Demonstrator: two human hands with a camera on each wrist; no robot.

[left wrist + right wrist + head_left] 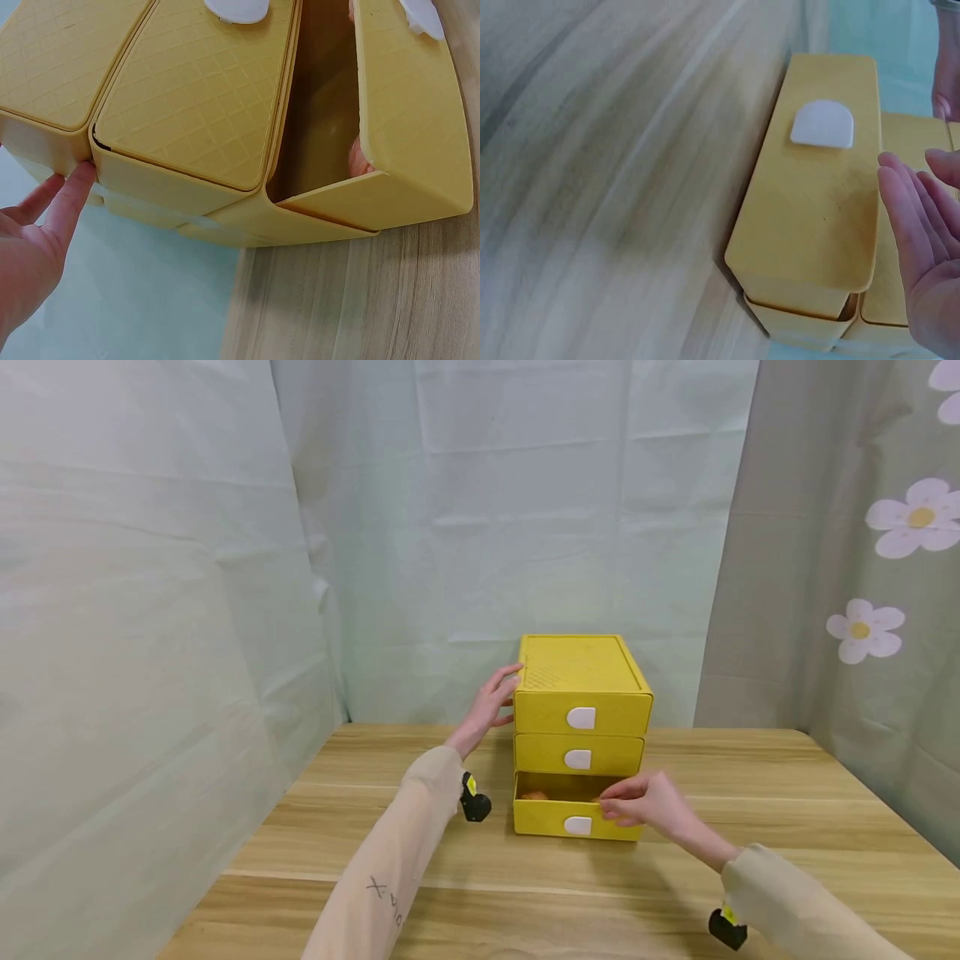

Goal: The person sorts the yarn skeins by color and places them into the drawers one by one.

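Note:
A yellow drawer cabinet (573, 664) with three stacked drawers stands on the table. Its bottom drawer (540, 818) is pulled part way out, and reddish-orange things (360, 160) show inside, mostly hidden by the drawer's front. My left hand (487, 703) rests its fingertips against the cabinet's left side, near the top. At the right part of the open drawer's front edge is my right hand (654, 803). In the right wrist view its fingers (904, 217) are fairly straight, the thumb stands apart, and nothing is visible between them.
White tab handles sit on the drawers, such as the top one (581, 718). The two upper drawers are closed. A wood-grain table (420, 918) lies underneath. Pale cloth (525, 527) hangs behind, and a grey curtain with white flowers (862, 631) hangs at right.

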